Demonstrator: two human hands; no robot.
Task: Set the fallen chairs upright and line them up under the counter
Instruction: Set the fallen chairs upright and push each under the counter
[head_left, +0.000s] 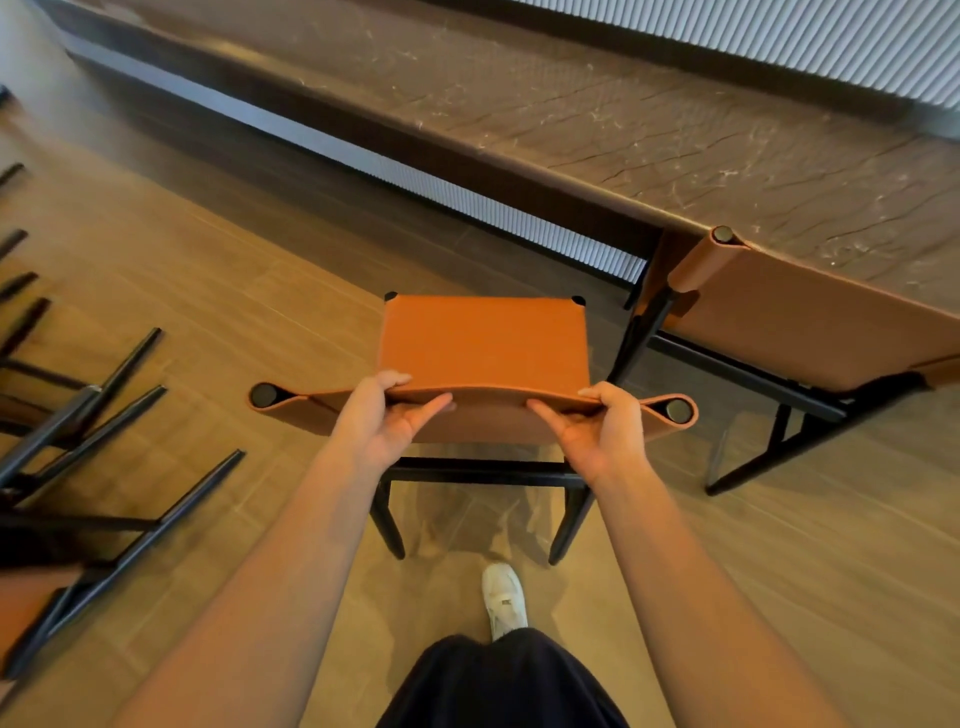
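The left hand (387, 415) is closed over the top edge of an orange leather backrest (467, 410), fingers curled over the far side and thumb pressed along the near face. The right hand (597, 423) grips the same edge further along in a mirrored hold, thumb pointing inward. Both bare forearms reach straight ahead from the bottom of the view. The backrest belongs to an upright chair (483, 343) with an orange seat and black metal legs, standing on the wooden floor (831, 571) with its seat facing the counter (675, 130) but still out in the open, short of the counter edge. Just to the right, a second upright chair (789, 317) of the same kind stands tucked in, its backrest against the dark veined counter edge and its seat hidden beneath. To the left, fallen chairs (93, 441) lie on the floor with their black legs pointing up and sideways, a patch of orange leather showing at the lower left. Below the held chair, a white shoe (503, 600) is planted on the floor, above a dark trouser leg (498, 686).
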